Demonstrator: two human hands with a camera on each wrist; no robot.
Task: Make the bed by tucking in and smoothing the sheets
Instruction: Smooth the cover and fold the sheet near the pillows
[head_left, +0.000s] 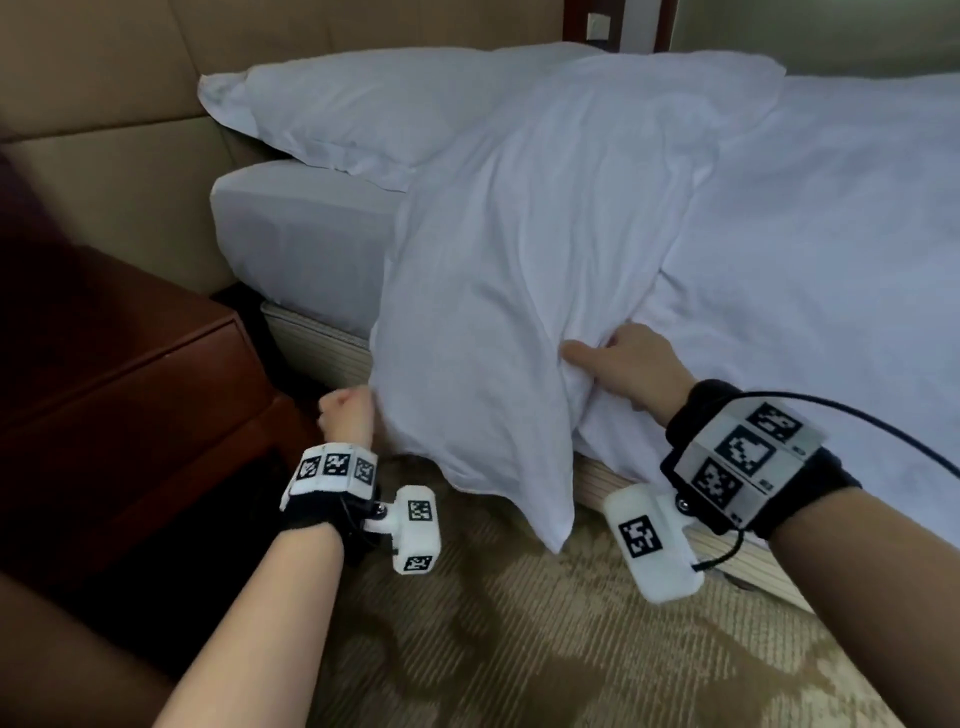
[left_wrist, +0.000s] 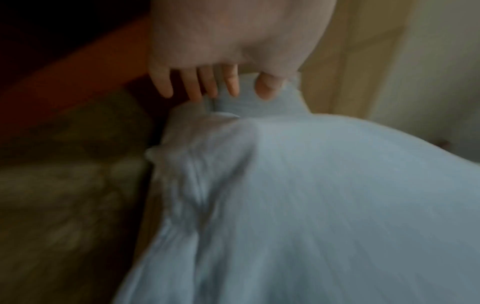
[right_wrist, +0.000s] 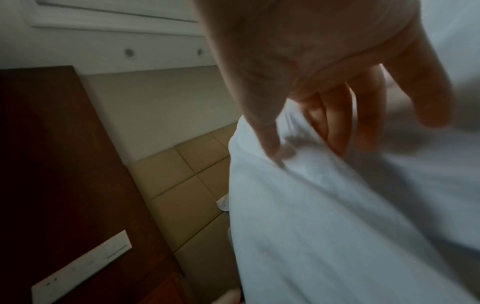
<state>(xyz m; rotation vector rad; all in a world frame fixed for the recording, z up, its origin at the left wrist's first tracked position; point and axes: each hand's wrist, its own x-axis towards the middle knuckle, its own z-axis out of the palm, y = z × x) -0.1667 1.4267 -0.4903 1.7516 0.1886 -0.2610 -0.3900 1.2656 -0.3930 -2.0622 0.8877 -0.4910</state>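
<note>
A white pillow (head_left: 498, 291) was held up at the near side edge of the bed (head_left: 831, 218), by its head-end corner; its lower part hung past the mattress edge toward the patterned carpet (head_left: 519, 649), while its upper part leaned across the white sheet (head_left: 857, 286); the left hand (head_left: 345, 415) was closed in a fist on the pillow's left edge, and in the left wrist view the fingers (left_wrist: 193, 86) and thumb were seen pinching a gathered fold of the fabric (left_wrist: 285, 185); the right hand (head_left: 631, 366) was set against the pillow's right edge, thumb stretched along the cloth and fingers curled into a bunched fold, as was confirmed in the right wrist view (right_wrist: 324, 98), where the white fabric (right_wrist: 337, 226) was caught between thumb and fingers; a second pillow (head_left: 363, 104) was lying flat at the head end against the tan padded headboard (head_left: 130, 130); a dark red wooden nightstand (head_left: 119, 353) was standing just beside the bed's head-end corner.
</note>
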